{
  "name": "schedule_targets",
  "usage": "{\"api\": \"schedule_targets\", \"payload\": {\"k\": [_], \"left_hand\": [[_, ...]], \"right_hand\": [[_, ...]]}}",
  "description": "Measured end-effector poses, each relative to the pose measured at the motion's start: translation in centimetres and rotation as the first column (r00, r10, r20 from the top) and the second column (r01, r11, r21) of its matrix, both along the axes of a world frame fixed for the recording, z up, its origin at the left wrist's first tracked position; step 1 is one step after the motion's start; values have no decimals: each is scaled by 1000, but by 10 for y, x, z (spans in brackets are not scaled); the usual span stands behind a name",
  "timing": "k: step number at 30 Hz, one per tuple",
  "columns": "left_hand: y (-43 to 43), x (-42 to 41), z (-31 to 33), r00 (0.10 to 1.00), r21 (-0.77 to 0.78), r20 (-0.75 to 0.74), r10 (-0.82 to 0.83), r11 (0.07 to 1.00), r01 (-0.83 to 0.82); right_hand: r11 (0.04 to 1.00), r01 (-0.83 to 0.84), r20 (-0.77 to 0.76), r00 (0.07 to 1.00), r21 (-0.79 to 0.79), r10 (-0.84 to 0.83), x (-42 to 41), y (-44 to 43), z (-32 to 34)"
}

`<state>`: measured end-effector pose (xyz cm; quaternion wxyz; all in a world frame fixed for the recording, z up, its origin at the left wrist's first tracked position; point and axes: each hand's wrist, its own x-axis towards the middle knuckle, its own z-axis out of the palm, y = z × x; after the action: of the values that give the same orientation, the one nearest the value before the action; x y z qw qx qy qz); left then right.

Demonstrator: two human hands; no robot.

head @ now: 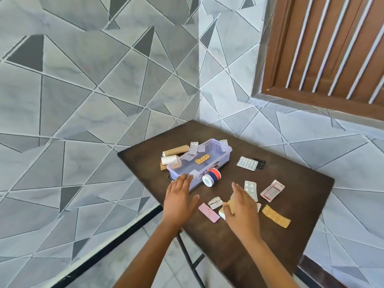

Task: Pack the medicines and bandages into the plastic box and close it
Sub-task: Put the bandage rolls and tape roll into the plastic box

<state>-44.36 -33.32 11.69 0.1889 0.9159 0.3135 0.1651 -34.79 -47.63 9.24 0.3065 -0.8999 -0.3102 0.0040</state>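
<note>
A clear lilac plastic box (225,157) stands open on the dark table (291,183), with an orange pill strip (202,159) and other strips inside. Two bandage rolls, one tan (175,150) and one white (169,159), lie at its left. A white bottle with blue and orange bands (211,177) lies on its side against the box front. Several blister strips are scattered at the near right. My left hand (179,198) is flat with fingers apart, fingertips at the box's near corner. My right hand (242,205) reaches over a small tan and white box (227,207), thumb touching it.
A silver blister sheet (247,163) lies over a black object (260,163) right of the box. A pink strip (208,212) and a gold strip (276,216) lie near the front edge. Tiled walls meet behind the table; a brown barred window (332,48) is upper right.
</note>
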Motion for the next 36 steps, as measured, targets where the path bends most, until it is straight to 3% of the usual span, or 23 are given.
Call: {"api": "schedule_targets", "payload": {"k": [16,20,23,26,30,33,36], "left_hand": [[159,86,-19,999,-15,-41,-36,999,35],[207,109,-36,999,31,-13,-38,999,38],[247,132,-48,990,59,-87,-108,992,113],[285,149,-57,944,40,-256,-207,974,224],[317,165,-76,836,-18,-468,-287,949,315],[335,175,-89,761,-60,-539,-361,918,393],[340,178,-90,777,-103,-509,-371,922,373]], "right_hand": [[994,101,-126,986,-49,-106,84,138,-26],[967,106,-161,976,-230,-145,99,158,-41],[932,138,-205,955,-335,-215,110,173,-52],[910,198,-258,918,-363,-303,115,189,-58],[909,313,-369,838,-277,-401,118,204,-62],[877,417,-374,794,-239,-480,114,212,-66],[835,513,-358,756,-197,-549,109,207,-60]]}}
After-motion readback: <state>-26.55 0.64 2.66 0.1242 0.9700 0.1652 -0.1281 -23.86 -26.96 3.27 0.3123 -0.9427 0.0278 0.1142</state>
